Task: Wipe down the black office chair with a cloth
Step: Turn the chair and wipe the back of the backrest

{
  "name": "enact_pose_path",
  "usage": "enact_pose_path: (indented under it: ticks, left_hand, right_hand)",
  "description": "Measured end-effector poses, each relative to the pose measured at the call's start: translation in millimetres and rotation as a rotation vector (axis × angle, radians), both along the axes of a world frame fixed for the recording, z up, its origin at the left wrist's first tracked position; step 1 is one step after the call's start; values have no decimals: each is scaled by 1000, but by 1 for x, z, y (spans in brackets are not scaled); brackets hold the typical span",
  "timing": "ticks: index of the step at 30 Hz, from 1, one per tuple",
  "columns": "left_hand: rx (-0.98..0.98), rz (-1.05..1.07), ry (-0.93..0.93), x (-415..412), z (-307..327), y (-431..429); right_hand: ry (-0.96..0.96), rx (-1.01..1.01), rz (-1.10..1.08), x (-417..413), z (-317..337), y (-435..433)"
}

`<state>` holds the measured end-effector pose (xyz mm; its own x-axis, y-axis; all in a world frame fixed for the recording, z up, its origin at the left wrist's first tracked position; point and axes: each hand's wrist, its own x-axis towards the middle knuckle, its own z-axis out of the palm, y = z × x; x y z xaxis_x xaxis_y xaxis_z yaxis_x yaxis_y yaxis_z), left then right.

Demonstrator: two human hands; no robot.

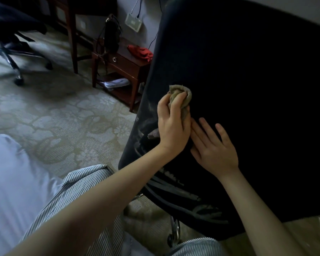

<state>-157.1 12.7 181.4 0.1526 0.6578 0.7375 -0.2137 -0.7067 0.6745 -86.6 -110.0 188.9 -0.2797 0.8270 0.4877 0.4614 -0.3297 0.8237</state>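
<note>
The black office chair (248, 89) fills the right half of the view, its broad dark back turned toward me. Worn, peeling patches show along its left edge. My left hand (172, 124) grips a bunched tan cloth (182, 97) and holds it against the chair's back near that edge. Just to the right, my right hand (212, 146) lies flat on the chair with its fingers spread and straight, touching the left hand's side. Part of the chair's chrome base (175, 230) shows below.
A second office chair (11, 43) with a chrome wheeled base stands at the upper left on patterned carpet. A dark wooden side table (122, 65) holds a black bag and a red cloth (140, 52). White bedding (11, 172) lies at the left. My striped trouser legs sit below.
</note>
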Motion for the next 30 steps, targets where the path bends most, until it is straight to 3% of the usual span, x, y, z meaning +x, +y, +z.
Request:
enact_pose_path:
  ticks: [9,15,19,21,24,30]
  left_hand:
    - [-170,146,-21,8,-46,-5]
    - [-523,93,200,-16,-118,16]
    - [-655,15,391,-36,-140,36]
    - [-687,-22,357,-39,-128,35]
    - [-652,-33,163,-35,-90,25]
    - [-379,-85,-106,-24,0,-6]
  right_hand:
    - [-41,15,43,8,-4,-12]
    - [-69,25,47,11,-6,-9]
    - [-89,29,37,11,-6,-6]
    - [-76,31,37,9,-6,-5]
    - [-50,25,34,6,-6,-7]
    - [111,28,67,-8,2,-9]
